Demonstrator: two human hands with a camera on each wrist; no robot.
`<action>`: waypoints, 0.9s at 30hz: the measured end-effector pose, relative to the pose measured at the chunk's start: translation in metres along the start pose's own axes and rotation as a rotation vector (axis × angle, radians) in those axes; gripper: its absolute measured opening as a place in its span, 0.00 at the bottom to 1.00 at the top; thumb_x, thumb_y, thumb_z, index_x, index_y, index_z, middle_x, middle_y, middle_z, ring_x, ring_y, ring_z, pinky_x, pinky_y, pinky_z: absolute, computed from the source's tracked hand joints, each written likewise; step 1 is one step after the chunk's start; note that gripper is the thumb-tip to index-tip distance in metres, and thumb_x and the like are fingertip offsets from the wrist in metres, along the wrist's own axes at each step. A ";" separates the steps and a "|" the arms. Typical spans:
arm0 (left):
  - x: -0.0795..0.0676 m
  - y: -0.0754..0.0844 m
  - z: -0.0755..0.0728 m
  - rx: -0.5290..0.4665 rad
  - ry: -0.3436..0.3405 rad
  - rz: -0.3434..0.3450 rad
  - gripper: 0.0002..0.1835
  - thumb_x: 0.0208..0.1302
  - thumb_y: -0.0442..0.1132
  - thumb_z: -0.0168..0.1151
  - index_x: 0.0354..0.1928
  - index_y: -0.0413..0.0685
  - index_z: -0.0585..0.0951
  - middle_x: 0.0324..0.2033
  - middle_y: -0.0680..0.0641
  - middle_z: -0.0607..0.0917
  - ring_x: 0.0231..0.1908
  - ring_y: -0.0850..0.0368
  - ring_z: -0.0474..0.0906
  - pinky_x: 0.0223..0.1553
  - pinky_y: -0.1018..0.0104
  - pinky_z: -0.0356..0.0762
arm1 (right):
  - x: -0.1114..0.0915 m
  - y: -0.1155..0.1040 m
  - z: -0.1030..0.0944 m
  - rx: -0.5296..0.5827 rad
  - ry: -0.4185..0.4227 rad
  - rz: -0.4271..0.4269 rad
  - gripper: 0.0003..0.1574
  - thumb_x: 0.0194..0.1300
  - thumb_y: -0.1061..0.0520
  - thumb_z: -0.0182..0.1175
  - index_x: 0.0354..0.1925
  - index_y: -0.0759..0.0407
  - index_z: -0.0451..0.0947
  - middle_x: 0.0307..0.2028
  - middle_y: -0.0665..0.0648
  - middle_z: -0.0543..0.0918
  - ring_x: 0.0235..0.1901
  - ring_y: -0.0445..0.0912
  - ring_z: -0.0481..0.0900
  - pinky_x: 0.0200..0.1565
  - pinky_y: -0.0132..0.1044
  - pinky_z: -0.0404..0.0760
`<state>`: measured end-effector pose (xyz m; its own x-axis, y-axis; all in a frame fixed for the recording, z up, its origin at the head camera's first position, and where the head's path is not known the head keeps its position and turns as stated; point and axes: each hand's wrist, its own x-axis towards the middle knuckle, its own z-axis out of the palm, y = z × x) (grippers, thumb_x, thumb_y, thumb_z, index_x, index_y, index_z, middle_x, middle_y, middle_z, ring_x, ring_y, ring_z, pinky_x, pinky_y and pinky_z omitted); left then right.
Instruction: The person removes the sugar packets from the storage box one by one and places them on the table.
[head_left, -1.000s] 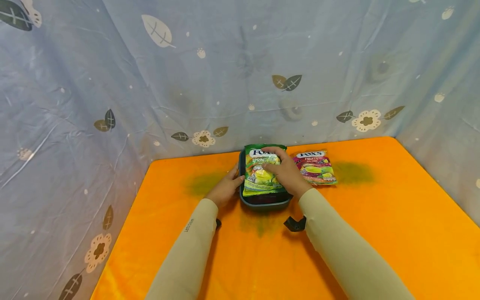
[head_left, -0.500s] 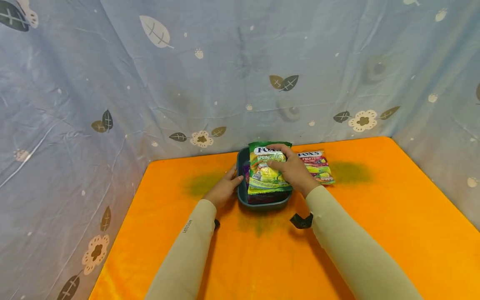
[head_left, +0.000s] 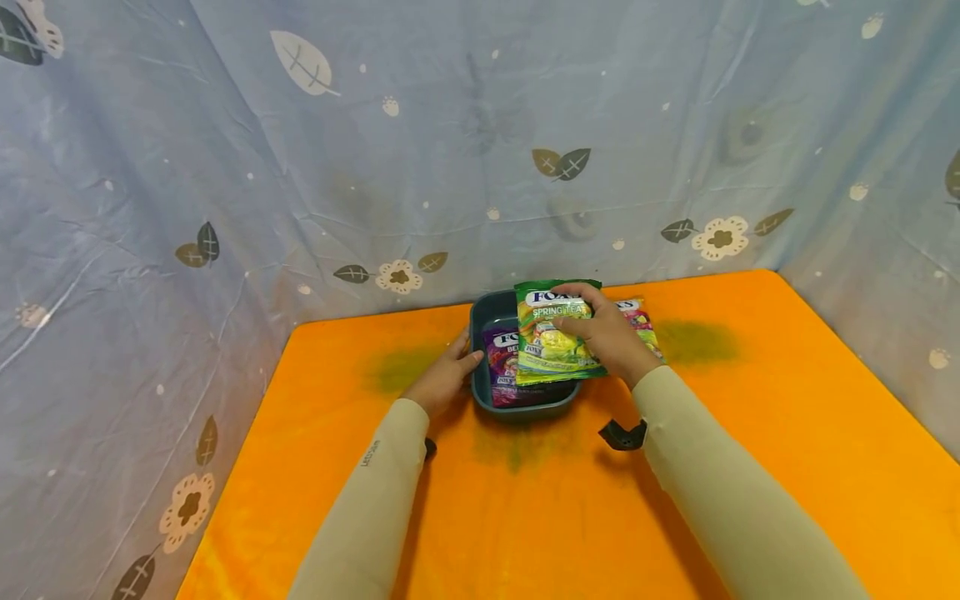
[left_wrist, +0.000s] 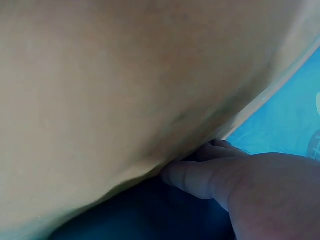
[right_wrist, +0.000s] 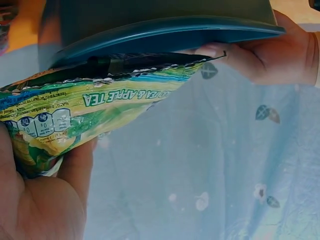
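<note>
A green Fox's Spring Tea candy bag (head_left: 543, 362) is pinched in my right hand (head_left: 617, 343), held over the right part of a blue-grey plastic tub (head_left: 525, 412). Inside the tub lies a purple Fox's candy bag (head_left: 502, 367), partly covered by the green one. My left hand (head_left: 438, 383) grips the tub's left side, thumb at the rim. The right wrist view shows the lower edge of the green bag (right_wrist: 115, 100) near the tub's rim (right_wrist: 165, 25). In the left wrist view the left hand (left_wrist: 270, 195) is dim and its hold is partly hidden.
A red Fox's Fruits bag (head_left: 639, 321) lies on the orange cloth right of the tub, half hidden by the right hand and green bag. Behind the table hangs a blue patterned curtain (head_left: 420, 167). A black wrist mount (head_left: 622, 435) hangs below the right wrist.
My right hand has moved the green bag rightward and slightly up, uncovering the purple bag in the tub and covering more of the red bag. The left hand stays at the tub.
</note>
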<state>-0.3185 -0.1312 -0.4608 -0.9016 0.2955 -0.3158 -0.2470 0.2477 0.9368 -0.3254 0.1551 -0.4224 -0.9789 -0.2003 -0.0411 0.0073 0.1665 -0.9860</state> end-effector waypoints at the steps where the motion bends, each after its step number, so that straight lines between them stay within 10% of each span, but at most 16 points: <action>1: 0.000 0.001 0.000 0.003 0.002 -0.003 0.34 0.74 0.50 0.48 0.74 0.76 0.46 0.71 0.50 0.55 0.57 0.49 0.72 0.58 0.49 0.68 | 0.000 0.000 -0.001 0.008 -0.001 0.004 0.31 0.63 0.45 0.64 0.63 0.31 0.68 0.56 0.55 0.69 0.36 0.58 0.77 0.36 0.46 0.81; 15: 0.002 0.000 0.001 0.055 0.026 -0.024 0.34 0.72 0.54 0.50 0.74 0.79 0.47 0.72 0.53 0.53 0.59 0.49 0.70 0.58 0.49 0.67 | -0.023 -0.019 -0.022 0.039 0.001 0.040 0.33 0.68 0.55 0.59 0.68 0.43 0.63 0.51 0.62 0.72 0.34 0.59 0.79 0.37 0.48 0.82; 27: 0.000 0.001 0.001 0.083 0.045 -0.036 0.33 0.72 0.54 0.50 0.73 0.81 0.49 0.71 0.54 0.58 0.61 0.49 0.69 0.59 0.50 0.66 | -0.012 0.013 -0.046 0.092 0.039 0.024 0.32 0.65 0.49 0.63 0.65 0.37 0.66 0.51 0.63 0.71 0.33 0.56 0.80 0.35 0.47 0.83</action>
<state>-0.3186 -0.1303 -0.4595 -0.9083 0.2437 -0.3400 -0.2507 0.3335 0.9088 -0.3231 0.2036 -0.4272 -0.9853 -0.1597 -0.0602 0.0477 0.0810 -0.9956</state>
